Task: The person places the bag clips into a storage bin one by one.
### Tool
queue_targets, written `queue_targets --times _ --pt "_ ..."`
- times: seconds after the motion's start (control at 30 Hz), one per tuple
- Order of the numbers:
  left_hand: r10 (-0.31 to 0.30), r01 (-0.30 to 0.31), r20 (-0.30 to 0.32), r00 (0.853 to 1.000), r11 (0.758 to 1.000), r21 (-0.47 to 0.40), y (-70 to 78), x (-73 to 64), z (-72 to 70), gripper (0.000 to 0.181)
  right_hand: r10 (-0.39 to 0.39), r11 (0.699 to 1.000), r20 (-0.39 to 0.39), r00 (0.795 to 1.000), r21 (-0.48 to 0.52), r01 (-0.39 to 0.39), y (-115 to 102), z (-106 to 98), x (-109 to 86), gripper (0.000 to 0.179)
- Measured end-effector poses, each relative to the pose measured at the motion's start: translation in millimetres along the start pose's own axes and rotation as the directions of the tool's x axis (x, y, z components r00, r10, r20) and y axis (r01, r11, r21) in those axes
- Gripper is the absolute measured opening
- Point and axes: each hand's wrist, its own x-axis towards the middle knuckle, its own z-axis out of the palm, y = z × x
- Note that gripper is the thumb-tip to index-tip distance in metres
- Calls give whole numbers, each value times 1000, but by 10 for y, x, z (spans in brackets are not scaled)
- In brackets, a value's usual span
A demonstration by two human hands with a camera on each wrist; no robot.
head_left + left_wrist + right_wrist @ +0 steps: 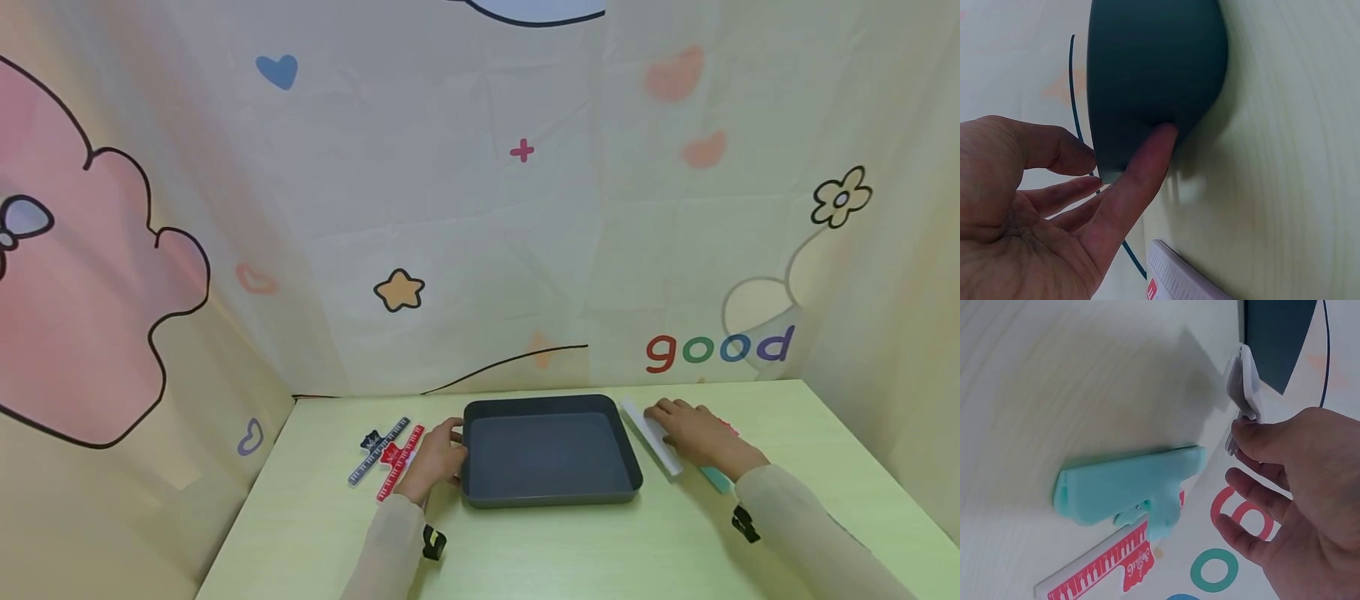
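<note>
At the left of the desk (525, 550) lie a navy clip (379, 452) and, just beside it, a red clip (402, 462), both slanting and both printed like piano keys. Next comes the left hand (433, 458), its fingers fairly straight and spread, tips touching the outer left side of the dark grey tray (551, 450). The tray sits flat in the middle of the desk, its open top facing up. Just right of it is a slanting white clip (663, 453), pinched between thumb and fingers of the right hand (693, 433) (whether its underside touches the desk, I cannot tell). Past it lies a teal clip (1122, 487), whose handle partly overlaps a second red clip (1107, 559) in the right wrist view.
</note>
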Motion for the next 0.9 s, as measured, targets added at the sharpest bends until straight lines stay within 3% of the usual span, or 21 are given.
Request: queue_targets --times 0.33,0.9 --pt "8 -8 3 1000 1000 11 -13 3 14 60 4 999 -47 999 -37 -6 -46 -127 -59 39" --pt "13 -13 -12 1000 1000 27 -30 14 41 57 18 998 -56 998 -52 -21 -175 -351 -64 42"
